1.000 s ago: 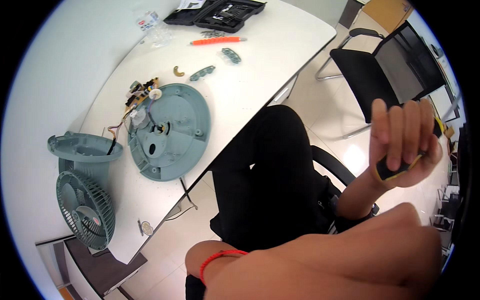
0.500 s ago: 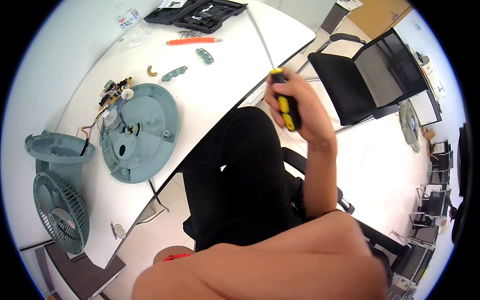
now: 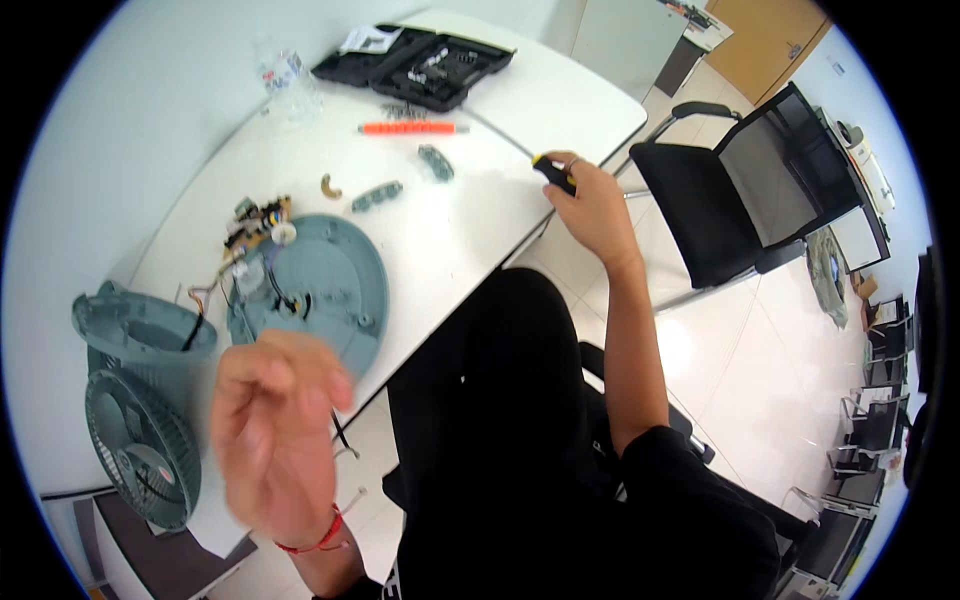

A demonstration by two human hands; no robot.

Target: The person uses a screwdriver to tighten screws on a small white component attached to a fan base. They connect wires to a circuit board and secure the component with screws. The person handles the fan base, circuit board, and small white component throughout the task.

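Note:
My right hand is closed around the black-and-yellow handle of a long screwdriver at the table's right edge. The shaft points away, over the white tabletop, toward an open black tool case. Raised at the lower left, my left hand has its palm in view and loosely bent fingers, slightly blurred, with nothing in them. Behind it lies a round grey-green fan base, partly hidden by that hand. Wires run from the base to a circuit board and to the fan's upright housing.
A fan head with a grille rests at the left. Farther back are an orange-handled tool, two small grey-green parts, a curved brass-coloured piece, loose screws and a plastic bottle. A black chair stands right.
My right hand has lowered the screwdriver toward the tabletop. My left arm, which crossed the lower view, has drawn back, and the left hand now shows raised at the left.

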